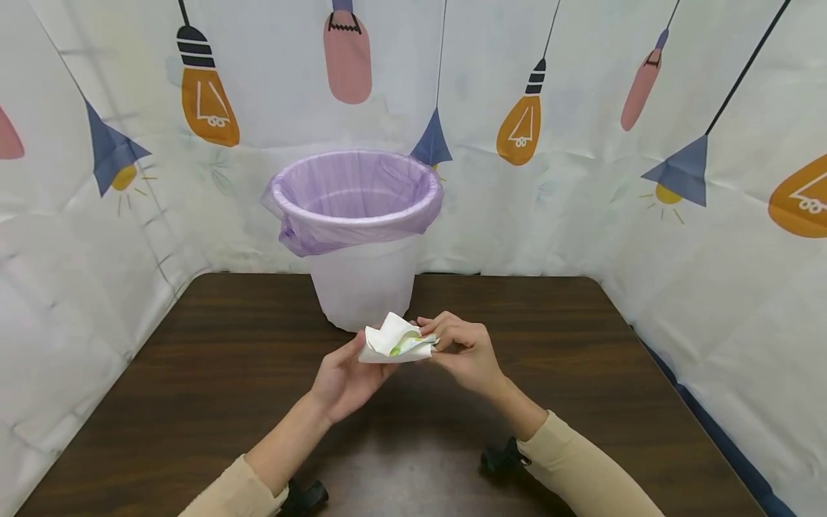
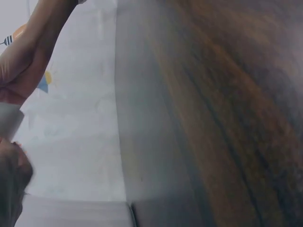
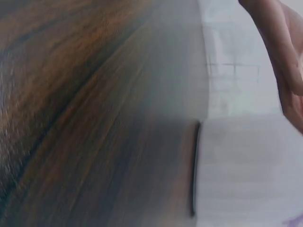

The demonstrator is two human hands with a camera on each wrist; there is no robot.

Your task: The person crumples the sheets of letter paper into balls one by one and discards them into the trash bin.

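A crumpled white paper napkin (image 1: 395, 343) with a green and yellow print is held up above the table in the head view, just in front of the bin. My left hand (image 1: 354, 377) grips its left side, thumb at the edge and fingers underneath, mostly hidden. At its right edge, my right hand (image 1: 464, 352) pinches the paper between thumb and bent fingers. Only part of the white paper (image 2: 8, 120) shows at the left border of the left wrist view, between two hands.
A white bin (image 1: 368, 280) lined with a purple bag (image 1: 358, 228) stands at the back of the dark wooden table (image 1: 213, 373). Behind and beside the table hangs a white cloth (image 1: 568, 215) printed with lamps and bulbs.
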